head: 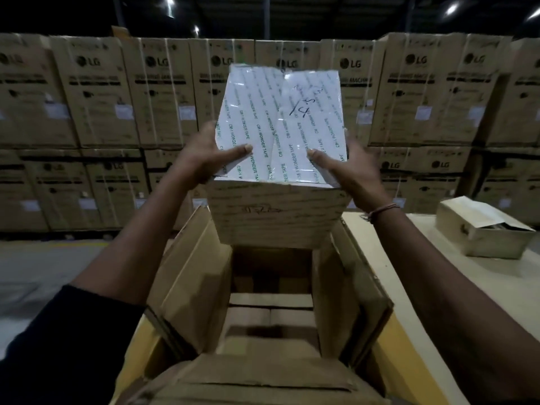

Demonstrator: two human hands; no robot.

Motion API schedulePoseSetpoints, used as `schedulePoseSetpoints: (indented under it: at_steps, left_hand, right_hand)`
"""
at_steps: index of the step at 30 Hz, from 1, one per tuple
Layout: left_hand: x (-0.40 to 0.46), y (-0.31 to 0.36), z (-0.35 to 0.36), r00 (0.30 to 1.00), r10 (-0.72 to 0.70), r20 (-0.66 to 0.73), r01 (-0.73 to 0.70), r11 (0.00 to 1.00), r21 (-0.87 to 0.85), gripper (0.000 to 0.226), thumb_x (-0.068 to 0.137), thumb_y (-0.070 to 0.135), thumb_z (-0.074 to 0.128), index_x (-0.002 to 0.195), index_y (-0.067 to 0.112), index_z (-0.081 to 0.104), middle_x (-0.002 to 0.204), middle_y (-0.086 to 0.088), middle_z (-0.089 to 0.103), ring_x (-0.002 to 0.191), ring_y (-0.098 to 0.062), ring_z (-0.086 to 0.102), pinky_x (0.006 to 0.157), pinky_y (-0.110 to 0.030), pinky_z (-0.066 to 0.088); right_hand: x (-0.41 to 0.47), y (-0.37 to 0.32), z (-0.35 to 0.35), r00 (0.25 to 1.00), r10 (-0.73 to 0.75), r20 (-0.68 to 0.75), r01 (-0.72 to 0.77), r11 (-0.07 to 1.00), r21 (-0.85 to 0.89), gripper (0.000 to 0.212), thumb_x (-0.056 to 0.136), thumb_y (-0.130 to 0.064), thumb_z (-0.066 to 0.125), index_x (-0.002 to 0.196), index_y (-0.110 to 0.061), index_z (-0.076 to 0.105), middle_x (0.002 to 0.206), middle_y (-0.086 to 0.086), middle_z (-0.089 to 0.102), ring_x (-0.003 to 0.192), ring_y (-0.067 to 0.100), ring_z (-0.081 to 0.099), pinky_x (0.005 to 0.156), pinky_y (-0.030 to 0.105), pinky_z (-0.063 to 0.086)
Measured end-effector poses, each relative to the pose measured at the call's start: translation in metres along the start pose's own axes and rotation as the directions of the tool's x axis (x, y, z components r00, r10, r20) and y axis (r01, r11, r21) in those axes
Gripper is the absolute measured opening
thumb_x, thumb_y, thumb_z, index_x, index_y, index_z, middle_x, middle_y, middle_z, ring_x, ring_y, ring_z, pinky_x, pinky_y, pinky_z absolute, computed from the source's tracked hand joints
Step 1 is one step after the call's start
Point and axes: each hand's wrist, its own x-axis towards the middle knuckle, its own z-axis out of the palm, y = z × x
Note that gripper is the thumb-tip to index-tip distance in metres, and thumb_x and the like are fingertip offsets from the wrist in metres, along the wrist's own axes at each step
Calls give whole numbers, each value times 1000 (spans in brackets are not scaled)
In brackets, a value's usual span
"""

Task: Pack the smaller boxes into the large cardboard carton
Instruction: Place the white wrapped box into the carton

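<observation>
A small cardboard box [280, 159], its top covered in white printed tape with "14" handwritten on it, hangs tilted above the large open carton [190, 287]. My left hand [204, 159] grips its left side and my right hand [347, 168] grips its right side, thumbs lying on the taped top. The carton stands on the table below with its flaps folded outward. Deep inside it, several brown boxes [271, 317] lie in shadow.
Another small cardboard box [482, 229] with a loose flap sits on the table [438, 273] at the right. A wall of stacked large LG cartons [117, 97] fills the background. Grey floor [43, 273] lies to the left.
</observation>
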Motion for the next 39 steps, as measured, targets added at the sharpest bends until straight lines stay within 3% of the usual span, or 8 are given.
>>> schedulePoseSetpoints:
  at_steps: [4, 9, 14, 19, 22, 29, 34, 39]
  left_hand:
    - [-19, -13, -7, 982, -131, 133, 132, 991, 4, 66, 80, 47, 85, 135, 19, 60, 122, -1, 72, 110, -23, 71, 94, -49, 58]
    - [-50, -33, 9, 946, -237, 222, 238, 971, 18, 42, 87, 39, 79, 125, 25, 68, 108, 4, 76, 99, -16, 73, 74, -31, 58]
    - [-74, -62, 35, 928, -275, 252, 264, 961, 78, 30, 86, 46, 79, 112, 35, 72, 97, 18, 74, 93, -10, 71, 75, -31, 56]
    - [-81, -69, 38, 928, -290, 235, 271, 956, 110, 37, 81, 56, 80, 112, 36, 73, 90, 22, 76, 89, -7, 73, 71, -30, 55]
    - [-81, -72, 38, 907, -343, 243, 318, 938, 136, 32, 77, 59, 81, 95, 33, 75, 83, 20, 77, 83, -11, 74, 73, -33, 60]
    - [-93, -98, 56, 880, -380, 286, 348, 924, 158, 64, 80, 56, 81, 130, 20, 64, 118, 0, 73, 103, -23, 70, 91, -49, 59]
    - [-122, -136, 81, 848, -397, 351, 375, 918, 132, 65, 85, 52, 78, 141, 33, 50, 118, 15, 65, 95, -4, 63, 70, -23, 50]
    - [-143, -161, 98, 877, -299, 375, 281, 954, 104, 87, 78, 64, 78, 153, 40, 39, 124, 33, 59, 103, 15, 60, 84, -15, 50]
  right_hand:
    - [-21, 1, 11, 988, 97, 118, -108, 990, 87, 64, 79, -57, 82, 136, -36, 63, 121, -12, 73, 106, 10, 71, 93, 35, 59]
    - [-50, 19, 15, 945, 203, 258, -227, 972, 66, 50, 83, -49, 82, 127, -30, 71, 115, -6, 77, 97, 13, 75, 86, 35, 63]
    - [-70, 39, 21, 907, 307, 290, -303, 951, -57, 48, 80, -55, 81, 122, -33, 73, 113, -10, 76, 100, 16, 73, 93, 44, 60]
    - [-79, 45, 20, 914, 298, 277, -284, 955, -90, 42, 78, -59, 80, 115, -41, 73, 104, -19, 77, 93, 8, 73, 81, 34, 59]
    - [-79, 47, 15, 883, 361, 299, -347, 932, -103, 40, 71, -63, 82, 102, -38, 78, 92, -19, 79, 80, 7, 76, 72, 32, 58]
    - [-97, 75, 36, 872, 387, 299, -383, 921, -77, 28, 72, -62, 83, 95, -49, 75, 98, -23, 76, 90, 7, 73, 77, 31, 57]
    - [-123, 109, 64, 826, 401, 397, -410, 910, -66, 53, 84, -49, 82, 134, -35, 67, 126, -13, 72, 101, 5, 69, 76, 22, 51]
    - [-144, 133, 69, 838, 370, 401, -347, 928, -131, 65, 78, -70, 74, 137, -49, 57, 127, -23, 69, 111, 6, 68, 99, 40, 54]
